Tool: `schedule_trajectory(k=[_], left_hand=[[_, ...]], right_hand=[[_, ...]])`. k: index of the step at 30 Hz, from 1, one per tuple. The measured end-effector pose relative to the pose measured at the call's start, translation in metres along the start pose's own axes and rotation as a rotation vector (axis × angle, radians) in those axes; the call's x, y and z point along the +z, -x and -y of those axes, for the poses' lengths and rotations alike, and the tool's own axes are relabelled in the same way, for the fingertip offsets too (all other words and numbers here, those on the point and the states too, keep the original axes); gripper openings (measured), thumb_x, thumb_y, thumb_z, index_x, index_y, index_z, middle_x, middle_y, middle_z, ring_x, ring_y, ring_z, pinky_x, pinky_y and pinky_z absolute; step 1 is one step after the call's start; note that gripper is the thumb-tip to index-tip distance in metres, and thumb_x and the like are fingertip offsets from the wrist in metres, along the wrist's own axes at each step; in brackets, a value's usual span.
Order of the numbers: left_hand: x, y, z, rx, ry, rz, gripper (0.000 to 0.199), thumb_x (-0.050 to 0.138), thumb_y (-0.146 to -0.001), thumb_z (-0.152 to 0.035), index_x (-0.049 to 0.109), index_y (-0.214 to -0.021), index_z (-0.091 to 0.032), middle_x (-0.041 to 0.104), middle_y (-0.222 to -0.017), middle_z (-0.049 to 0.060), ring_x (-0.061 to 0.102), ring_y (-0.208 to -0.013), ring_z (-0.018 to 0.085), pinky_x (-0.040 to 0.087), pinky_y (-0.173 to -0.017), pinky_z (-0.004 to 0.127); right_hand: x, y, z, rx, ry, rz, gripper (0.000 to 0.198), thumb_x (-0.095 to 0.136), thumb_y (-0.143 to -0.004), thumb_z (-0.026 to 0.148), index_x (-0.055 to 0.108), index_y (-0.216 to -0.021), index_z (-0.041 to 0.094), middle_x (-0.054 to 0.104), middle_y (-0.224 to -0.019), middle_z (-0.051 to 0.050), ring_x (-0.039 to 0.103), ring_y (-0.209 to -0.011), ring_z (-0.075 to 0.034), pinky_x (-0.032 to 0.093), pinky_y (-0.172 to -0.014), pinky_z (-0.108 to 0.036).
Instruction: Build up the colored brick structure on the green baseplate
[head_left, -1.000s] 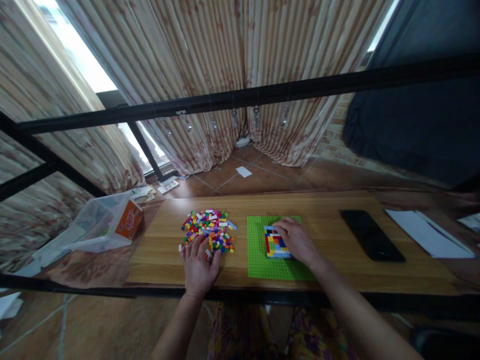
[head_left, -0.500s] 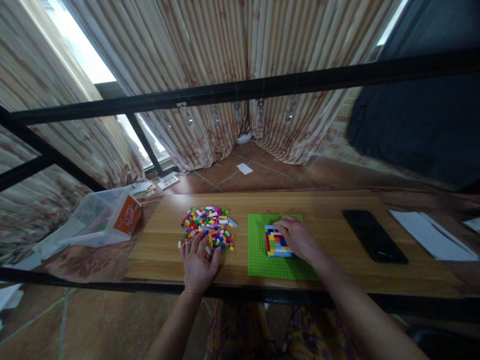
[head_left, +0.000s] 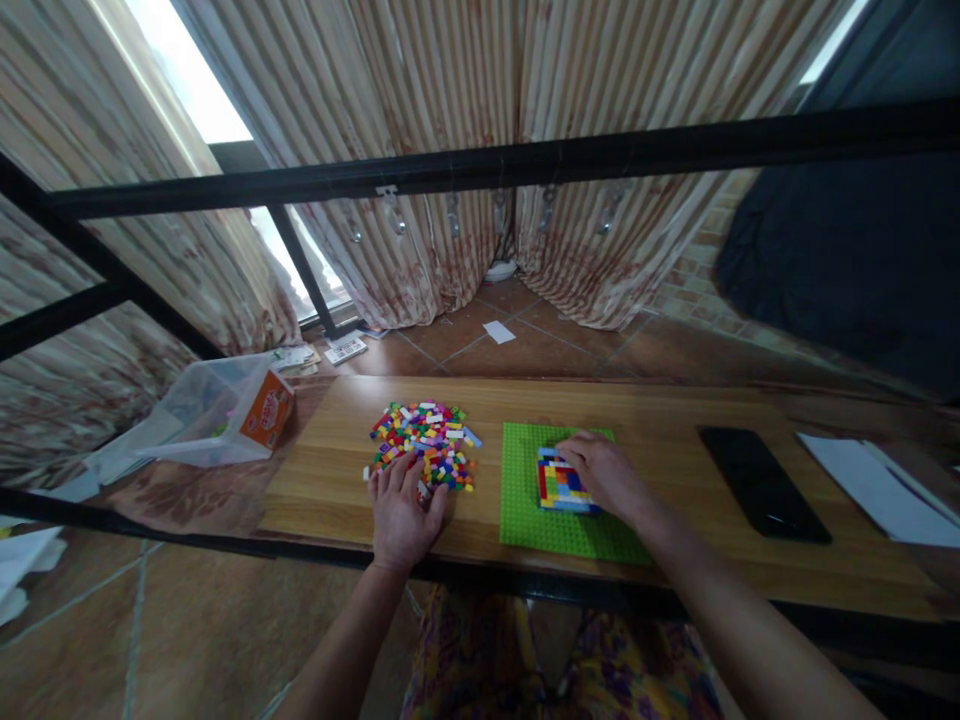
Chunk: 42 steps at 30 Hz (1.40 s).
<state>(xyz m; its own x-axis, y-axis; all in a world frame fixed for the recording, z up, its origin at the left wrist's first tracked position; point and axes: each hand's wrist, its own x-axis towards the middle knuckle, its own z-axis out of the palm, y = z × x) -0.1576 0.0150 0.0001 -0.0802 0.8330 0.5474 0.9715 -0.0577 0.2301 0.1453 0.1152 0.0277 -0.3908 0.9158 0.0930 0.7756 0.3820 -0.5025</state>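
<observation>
A pile of small coloured toy bricks (head_left: 439, 430) lies on the left half of the wooden table. Over its near edge rests my left hand (head_left: 405, 510), fingers spread among the bricks and thumb apart. To the right is a green baseplate (head_left: 521, 520), bearing a low, multicoloured rectangular brick build (head_left: 559, 485). My right hand (head_left: 600, 475) is at the far right part of this build, fingers closed and pointing down onto it. Whatever sits between those fingertips is hidden by the hand, which also covers the build's right side.
A black phone (head_left: 765, 485) and white paper (head_left: 881, 490) lie to the right on the table (head_left: 330, 460). Left of the table stands a clear plastic bin (head_left: 217, 405) with an orange label. A dark metal rail (head_left: 465, 170) crosses beyond, before curtains (head_left: 420, 90).
The whole view has shifted a little, so things appear slightly further right. Both hands keep nearly the same places, left at the pile and right on the build.
</observation>
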Motion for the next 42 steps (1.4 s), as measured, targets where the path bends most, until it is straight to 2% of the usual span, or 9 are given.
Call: schedule_trajectory(k=[6, 11, 13, 17, 21, 27, 31, 39, 42], left_hand=[[0.0, 0.0, -0.001, -0.012, 0.003, 0.007, 0.035, 0.063, -0.08, -0.042, 0.063, -0.107, -0.019, 0.061, -0.125, 0.012, 0.053, -0.116, 0.031, 0.03, -0.106, 0.052], [-0.003, 0.0, -0.002, -0.025, 0.014, 0.023, 0.035, 0.062, -0.081, -0.041, 0.063, -0.107, -0.018, 0.061, -0.126, 0.012, 0.052, -0.117, 0.032, 0.031, -0.105, 0.052], [-0.004, 0.0, -0.003, -0.034, 0.028, 0.03, 0.035, 0.061, -0.082, -0.041, 0.062, -0.108, -0.018, 0.061, -0.126, 0.012, 0.052, -0.116, 0.031, 0.033, -0.104, 0.051], [-0.004, 0.0, -0.003, -0.046, 0.051, 0.034, 0.031, 0.059, -0.084, -0.038, 0.062, -0.109, -0.019, 0.061, -0.125, 0.011, 0.053, -0.115, 0.03, 0.033, -0.103, 0.051], [-0.004, -0.001, -0.003, -0.059, 0.067, 0.036, 0.028, 0.057, -0.085, -0.036, 0.062, -0.107, -0.02, 0.061, -0.125, 0.011, 0.054, -0.115, 0.029, 0.034, -0.103, 0.05], [-0.004, 0.001, -0.004, -0.073, 0.07, 0.017, 0.026, 0.057, -0.085, -0.033, 0.062, -0.106, -0.019, 0.063, -0.122, 0.011, 0.054, -0.116, 0.028, 0.031, -0.106, 0.05], [-0.003, 0.001, -0.004, -0.074, 0.059, 0.023, 0.026, 0.058, -0.085, -0.033, 0.062, -0.106, -0.02, 0.064, -0.121, 0.01, 0.054, -0.115, 0.027, 0.029, -0.108, 0.05], [-0.003, 0.003, -0.004, -0.077, 0.098, 0.029, 0.029, 0.056, -0.086, -0.034, 0.061, -0.111, -0.02, 0.063, -0.123, 0.011, 0.053, -0.117, 0.028, 0.031, -0.106, 0.05], [-0.003, 0.005, -0.001, -0.076, 0.158, -0.001, 0.027, 0.05, -0.089, -0.028, 0.061, -0.113, -0.02, 0.063, -0.122, 0.01, 0.054, -0.116, 0.026, 0.031, -0.107, 0.049]], right_hand=[[-0.008, -0.004, 0.006, -0.039, 0.056, 0.063, 0.038, 0.037, -0.094, 0.03, 0.067, -0.071, 0.022, 0.064, -0.079, -0.004, 0.055, -0.076, -0.017, 0.039, -0.075, -0.028], [-0.012, -0.002, 0.002, -0.001, -0.08, 0.097, 0.035, 0.04, -0.093, 0.037, 0.07, -0.08, 0.023, 0.07, -0.087, -0.004, 0.06, -0.081, -0.018, 0.043, -0.078, -0.03], [-0.013, -0.001, -0.004, 0.044, -0.214, 0.07, 0.037, 0.04, -0.092, 0.042, 0.071, -0.09, 0.024, 0.072, -0.096, -0.005, 0.063, -0.087, -0.019, 0.046, -0.082, -0.031], [-0.015, -0.004, -0.014, 0.186, -0.396, -0.095, 0.047, 0.033, -0.093, 0.049, 0.069, -0.106, 0.022, 0.072, -0.104, -0.008, 0.066, -0.095, -0.021, 0.049, -0.086, -0.035], [-0.016, -0.013, -0.005, 0.159, -0.312, -0.128, 0.046, 0.038, -0.09, 0.051, 0.072, -0.097, 0.022, 0.073, -0.1, -0.007, 0.066, -0.096, -0.022, 0.047, -0.086, -0.033], [-0.004, -0.022, 0.011, 0.136, -0.151, 0.05, 0.043, 0.046, -0.084, 0.053, 0.074, -0.074, 0.021, 0.072, -0.075, -0.004, 0.063, -0.071, -0.019, 0.042, -0.063, -0.028], [0.005, -0.018, 0.007, 0.201, -0.213, 0.091, 0.042, 0.049, -0.083, 0.053, 0.076, -0.079, 0.022, 0.072, -0.07, -0.001, 0.063, -0.066, -0.018, 0.041, -0.058, -0.027], [0.01, -0.013, 0.007, 0.157, -0.238, 0.008, 0.039, 0.049, -0.083, 0.053, 0.075, -0.077, 0.024, 0.074, -0.075, 0.0, 0.066, -0.069, -0.019, 0.047, -0.063, -0.029], [0.009, -0.013, 0.006, 0.148, -0.214, 0.021, 0.039, 0.048, -0.084, 0.053, 0.075, -0.079, 0.024, 0.074, -0.076, -0.001, 0.066, -0.069, -0.019, 0.046, -0.063, -0.029]])
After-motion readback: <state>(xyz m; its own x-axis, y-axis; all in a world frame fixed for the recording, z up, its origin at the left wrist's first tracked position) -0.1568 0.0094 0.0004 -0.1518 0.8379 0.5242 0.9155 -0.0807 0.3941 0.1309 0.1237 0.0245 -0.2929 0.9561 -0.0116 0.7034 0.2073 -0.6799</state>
